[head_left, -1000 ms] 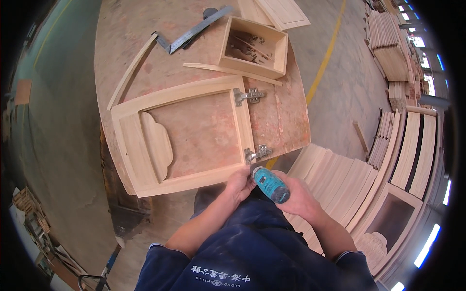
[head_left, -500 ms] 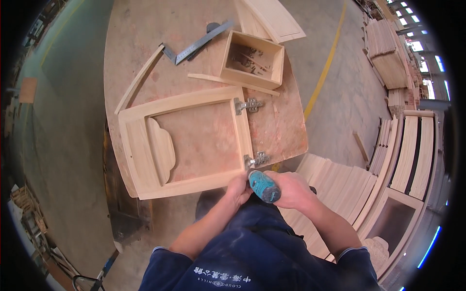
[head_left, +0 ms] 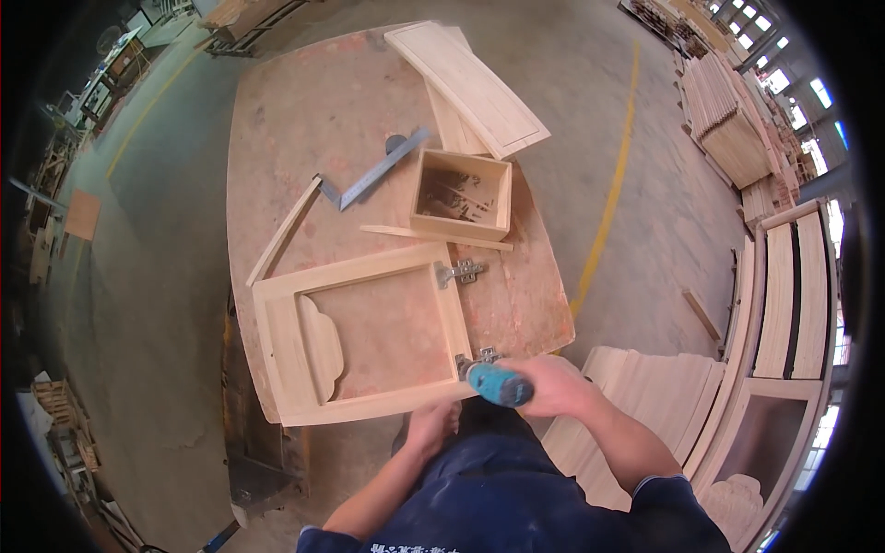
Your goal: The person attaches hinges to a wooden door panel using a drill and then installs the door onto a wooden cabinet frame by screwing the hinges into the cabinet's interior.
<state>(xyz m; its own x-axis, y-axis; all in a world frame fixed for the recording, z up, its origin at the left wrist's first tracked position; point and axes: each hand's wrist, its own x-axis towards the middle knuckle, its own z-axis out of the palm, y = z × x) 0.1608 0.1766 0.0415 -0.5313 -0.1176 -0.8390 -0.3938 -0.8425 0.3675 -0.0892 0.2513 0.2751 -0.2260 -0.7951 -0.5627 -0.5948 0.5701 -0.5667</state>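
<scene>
Notably, a teal cordless driver was clenched in the right hand at the lower hinge; the left hand, released, steadied nothing, so the cabinet door frame could have shifted.

Door frame lies on desk at near edge; two hinges along its right side. Open box behind it, square left of box, panel at far edge.
</scene>
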